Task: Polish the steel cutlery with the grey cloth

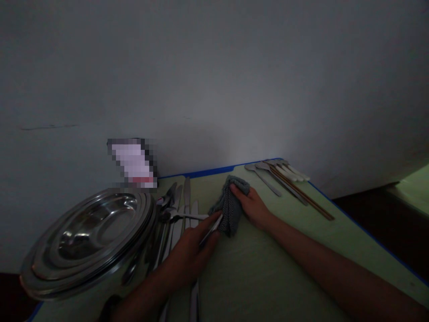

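Observation:
My left hand (197,243) is closed around the flat handle of a piece of metal cutlery (212,229). Its far end is hidden in a folded grey cloth (231,208), so I cannot tell whether it is a knife, fork or spoon. My right hand (253,205) grips that cloth, thumb on top, just above the table. Left of my left hand lies a crowded group of metal cutlery, including table knives (187,197) and a spoon (172,213), some partly covered by my left hand and forearm.
A stack of shiny metal plates (97,228) stands at the left. A blurred-out phone-like object (134,163) leans on the wall behind it. At the back right of the blue-edged green table (254,277) lie spoons (264,179), brown chopsticks (301,194) and white-handled cutlery (295,173).

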Available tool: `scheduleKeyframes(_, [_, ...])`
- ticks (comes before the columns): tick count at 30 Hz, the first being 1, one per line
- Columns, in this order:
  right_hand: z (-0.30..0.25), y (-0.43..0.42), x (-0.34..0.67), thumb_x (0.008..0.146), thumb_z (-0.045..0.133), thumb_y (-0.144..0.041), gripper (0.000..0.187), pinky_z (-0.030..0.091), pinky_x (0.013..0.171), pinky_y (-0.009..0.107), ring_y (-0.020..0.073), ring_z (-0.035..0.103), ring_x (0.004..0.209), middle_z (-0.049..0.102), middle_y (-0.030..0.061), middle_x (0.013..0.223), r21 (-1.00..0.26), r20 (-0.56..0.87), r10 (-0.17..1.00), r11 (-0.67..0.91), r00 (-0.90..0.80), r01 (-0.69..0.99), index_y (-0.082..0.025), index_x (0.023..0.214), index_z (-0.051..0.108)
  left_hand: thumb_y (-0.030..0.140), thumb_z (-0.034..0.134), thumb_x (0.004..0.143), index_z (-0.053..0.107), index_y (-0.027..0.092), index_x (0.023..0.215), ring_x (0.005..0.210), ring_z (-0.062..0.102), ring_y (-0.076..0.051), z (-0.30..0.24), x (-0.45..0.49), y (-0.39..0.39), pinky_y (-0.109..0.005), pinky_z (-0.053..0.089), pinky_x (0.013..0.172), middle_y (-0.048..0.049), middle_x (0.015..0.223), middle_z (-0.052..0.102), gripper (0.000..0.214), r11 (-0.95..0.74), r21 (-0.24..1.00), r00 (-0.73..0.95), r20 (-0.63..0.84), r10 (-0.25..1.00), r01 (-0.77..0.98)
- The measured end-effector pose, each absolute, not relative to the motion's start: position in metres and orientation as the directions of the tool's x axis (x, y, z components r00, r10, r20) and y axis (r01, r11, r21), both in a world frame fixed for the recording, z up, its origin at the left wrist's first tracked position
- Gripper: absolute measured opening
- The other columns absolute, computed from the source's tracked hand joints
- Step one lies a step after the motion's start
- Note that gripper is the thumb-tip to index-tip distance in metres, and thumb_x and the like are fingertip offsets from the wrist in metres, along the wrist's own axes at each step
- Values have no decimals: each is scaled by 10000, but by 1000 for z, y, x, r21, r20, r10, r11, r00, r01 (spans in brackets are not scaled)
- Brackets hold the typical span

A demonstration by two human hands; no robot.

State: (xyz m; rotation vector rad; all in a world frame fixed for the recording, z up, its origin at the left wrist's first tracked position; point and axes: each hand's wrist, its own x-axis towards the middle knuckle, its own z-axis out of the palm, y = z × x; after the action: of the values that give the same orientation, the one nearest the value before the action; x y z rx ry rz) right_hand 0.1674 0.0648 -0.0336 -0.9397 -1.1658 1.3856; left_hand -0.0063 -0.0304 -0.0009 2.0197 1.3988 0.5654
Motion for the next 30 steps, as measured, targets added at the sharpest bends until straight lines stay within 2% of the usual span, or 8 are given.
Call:
scheduleKeyframes(5, [-32, 64, 168, 739, 604, -454, 315, 454, 855, 362, 188, 605, 888, 678, 37, 880, -971, 77, 973, 24, -216, -236, -205, 927, 651, 310, 359, 908, 375, 202, 1344, 1030, 596, -215, -1, -7, -30, -337, 468, 864, -64, 1214, 601, 449, -276, 719, 363, 35, 931, 638])
scheduleKeyframes(10, [-29, 63, 170, 687, 678, -353, 298, 456, 865, 392, 183, 623, 851, 678, 42, 914, -962, 81, 942, -11, -325, -272, -202, 942, 646, 296, 357, 912, 394, 207, 1324, 1043, 582, -207, 2, -7, -31, -323, 468, 857, -61, 1198, 605, 423, -312, 742, 362, 101, 927, 594])
scheduleKeyframes(14, [-28, 62, 170, 660, 705, -321, 313, 458, 850, 379, 173, 627, 815, 678, 33, 881, -955, 78, 932, -32, -354, -294, -201, 943, 647, 288, 354, 911, 402, 208, 1318, 949, 618, -203, 2, -7, -31, -310, 491, 783, -59, 1117, 649, 417, -304, 741, 348, 102, 932, 598])
scheduleKeyframes(18, [-26, 61, 167, 691, 660, -411, 248, 473, 731, 314, 143, 605, 687, 671, 10, 770, -960, 42, 974, -23, -224, -280, -191, 805, 657, 291, 365, 907, 400, 206, 1326, 863, 635, -193, 0, -7, -31, -293, 494, 732, -59, 1071, 668, 429, -297, 740, 358, 81, 930, 603])
scheduleKeyframes(21, [-24, 59, 166, 713, 599, -506, 328, 453, 628, 280, 140, 575, 629, 645, 0, 670, -987, 33, 997, 21, -72, -158, -183, 713, 650, 294, 375, 901, 407, 197, 1325, 813, 633, -189, 1, -7, -31, -291, 488, 716, -54, 984, 685, 437, -293, 746, 361, 76, 929, 598])
scheduleKeyframes(24, [-23, 59, 165, 719, 557, -566, 399, 453, 619, 293, 165, 583, 648, 637, 11, 636, -995, 20, 1000, 20, 0, -96, -179, 675, 645, 306, 376, 897, 430, 186, 1309, 736, 615, -181, 2, -7, -31, -268, 475, 648, -37, 838, 680, 433, -295, 771, 360, 91, 928, 565])
scheduleKeyframes(26, [-24, 60, 165, 726, 544, -576, 405, 474, 672, 315, 185, 607, 715, 658, 25, 685, -982, 9, 999, 2, -37, -189, -188, 730, 658, 319, 376, 895, 462, 176, 1281, 637, 577, -161, 4, -6, -31, -239, 442, 566, -17, 725, 645, 420, -279, 796, 336, 101, 936, 538])
scheduleKeyframes(30, [-24, 61, 166, 732, 581, -515, 360, 489, 766, 369, 205, 634, 807, 688, 46, 790, -898, 19, 956, -112, -293, -425, -204, 898, 653, 335, 397, 882, 500, 156, 1217, 482, 441, -115, 6, -5, -31, -204, 341, 458, 46, 552, 490, 393, -202, 865, 225, 107, 969, 459])
